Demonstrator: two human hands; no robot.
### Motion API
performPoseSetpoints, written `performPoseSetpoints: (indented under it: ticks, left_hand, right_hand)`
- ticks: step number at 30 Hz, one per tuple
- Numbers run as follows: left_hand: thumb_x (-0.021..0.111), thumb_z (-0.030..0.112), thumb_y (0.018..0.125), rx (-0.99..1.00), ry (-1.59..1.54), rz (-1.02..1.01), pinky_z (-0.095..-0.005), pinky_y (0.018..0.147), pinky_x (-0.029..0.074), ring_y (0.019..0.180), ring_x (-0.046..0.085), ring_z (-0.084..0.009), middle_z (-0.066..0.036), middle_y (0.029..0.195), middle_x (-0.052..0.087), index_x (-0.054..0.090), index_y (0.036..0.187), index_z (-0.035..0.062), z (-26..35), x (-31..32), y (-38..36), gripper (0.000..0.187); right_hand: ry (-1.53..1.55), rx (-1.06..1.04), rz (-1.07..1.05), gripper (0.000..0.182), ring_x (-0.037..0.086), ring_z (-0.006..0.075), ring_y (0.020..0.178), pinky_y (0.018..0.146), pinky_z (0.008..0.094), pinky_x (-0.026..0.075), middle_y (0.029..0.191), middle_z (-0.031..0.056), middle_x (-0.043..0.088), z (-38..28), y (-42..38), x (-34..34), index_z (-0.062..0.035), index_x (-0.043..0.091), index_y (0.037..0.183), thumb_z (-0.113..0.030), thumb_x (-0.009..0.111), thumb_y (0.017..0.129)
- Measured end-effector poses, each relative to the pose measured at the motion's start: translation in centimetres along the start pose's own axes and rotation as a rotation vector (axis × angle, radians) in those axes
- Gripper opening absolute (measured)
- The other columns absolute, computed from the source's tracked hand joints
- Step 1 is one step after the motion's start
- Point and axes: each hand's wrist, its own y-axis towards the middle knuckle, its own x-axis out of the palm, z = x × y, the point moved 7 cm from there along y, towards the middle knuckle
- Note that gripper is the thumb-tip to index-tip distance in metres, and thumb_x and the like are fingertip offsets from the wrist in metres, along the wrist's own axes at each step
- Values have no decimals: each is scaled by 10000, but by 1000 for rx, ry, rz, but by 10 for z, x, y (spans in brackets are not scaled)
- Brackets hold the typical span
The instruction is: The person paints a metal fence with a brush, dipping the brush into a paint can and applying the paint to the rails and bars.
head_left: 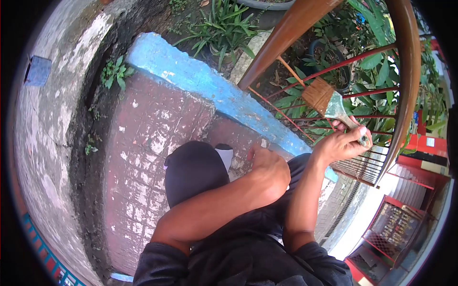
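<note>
My right hand (344, 141) is closed around the handle of a wide flat paintbrush (336, 107). The brush has brown bristles and a ferrule smeared with pale green paint. Its bristles point up and left, overlapping a thin orange-brown bar (292, 71) of the wooden-framed railing (408, 71) in this view. My left hand (271, 168) lies by my knee with the fingers curled in, and nothing shows sticking out of it. The curled fingers are partly hidden behind the back of the hand.
A light-blue painted curb (205, 86) runs under the railing beside worn red paving (143, 157). Leafy plants (224, 28) grow beyond it. At left stands a weathered wall (52, 119) with a narrow gutter at its foot. A red-framed structure (396, 229) is at right.
</note>
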Motion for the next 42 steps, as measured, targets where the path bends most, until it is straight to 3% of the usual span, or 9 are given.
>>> performPoseSetpoints:
  ticks: [4, 8, 10, 19, 23, 28, 30, 32, 42]
  left_hand:
    - [764, 379, 993, 8, -5, -53, -561, 869, 480, 1128, 738, -268, -19, 1198, 797, 831, 1215, 154, 5, 6, 4, 323]
    - [700, 547, 1003, 35, -42, 151, -552, 904, 483, 1014, 771, -355, -146, 1014, 818, 854, 1012, 57, 6, 9, 0, 514]
    - [731, 544, 981, 41, -89, 167, -560, 900, 487, 987, 767, -373, -174, 957, 809, 849, 954, 40, 6, 7, -4, 519]
    - [726, 544, 978, 51, -83, 215, -587, 926, 488, 954, 756, -376, -181, 896, 790, 831, 900, 33, 7, 11, -6, 528]
    - [708, 548, 990, 73, -81, 214, -591, 946, 488, 962, 754, -368, -171, 894, 786, 833, 929, 36, 10, 7, -7, 530]
    - [683, 561, 1005, 60, -52, 195, -586, 933, 501, 962, 756, -366, -176, 901, 790, 835, 919, 39, 7, 7, -6, 551]
    - [685, 565, 1002, 63, -44, 190, -584, 927, 504, 952, 760, -363, -172, 897, 792, 835, 914, 42, 8, 8, -5, 551]
    - [687, 568, 1000, 69, -30, 192, -581, 922, 507, 941, 764, -360, -167, 893, 793, 834, 909, 46, 9, 6, -4, 551]
    - [698, 579, 990, 61, -8, 239, -557, 904, 514, 895, 775, -322, -135, 872, 795, 830, 916, 73, 6, 0, -4, 529]
  right_hand:
    - [50, 163, -89, 283, 689, 190, 728, 573, 276, 562, 1028, 205, 660, 24, -12, 18, -42, 407, 1235, -290, 528, 1171]
    - [-2, 47, -89, 242, 698, 193, 872, 611, 284, 568, 976, 141, 643, 60, -37, -6, -27, 448, 1217, -208, 592, 1143]
    - [-336, -343, -238, 227, 682, 190, 912, 606, 278, 580, 1004, 137, 635, 45, -48, -15, -20, 459, 1218, -171, 606, 1131]
    - [116, -157, -103, 258, 683, 238, 952, 657, 331, 700, 1123, 182, 633, 23, -57, 6, -43, 467, 1262, -172, 633, 1112]
    - [-302, -338, -133, 213, 695, 272, 910, 735, 372, 679, 1107, 183, 629, 37, -59, -13, 3, 551, 1189, -152, 666, 1097]
    - [-172, -420, -193, 190, 700, 277, 973, 715, 348, 664, 1153, 182, 639, 6, -63, -18, -45, 510, 1254, -140, 610, 1124]
    - [-237, -611, -246, 184, 714, 314, 979, 770, 393, 637, 1162, 193, 657, -6, -69, -3, -54, 549, 1238, -75, 654, 1089]
    - [-253, -552, -357, 536, 714, 382, 1032, 772, 424, 625, 1252, 199, 680, 9, -76, 7, -49, 635, 1231, 151, 834, 776]
    - [-204, -387, -555, 477, 705, 348, 954, 685, 383, 613, 1226, 181, 707, 6, -126, -27, -38, 680, 1059, 121, 876, 655]
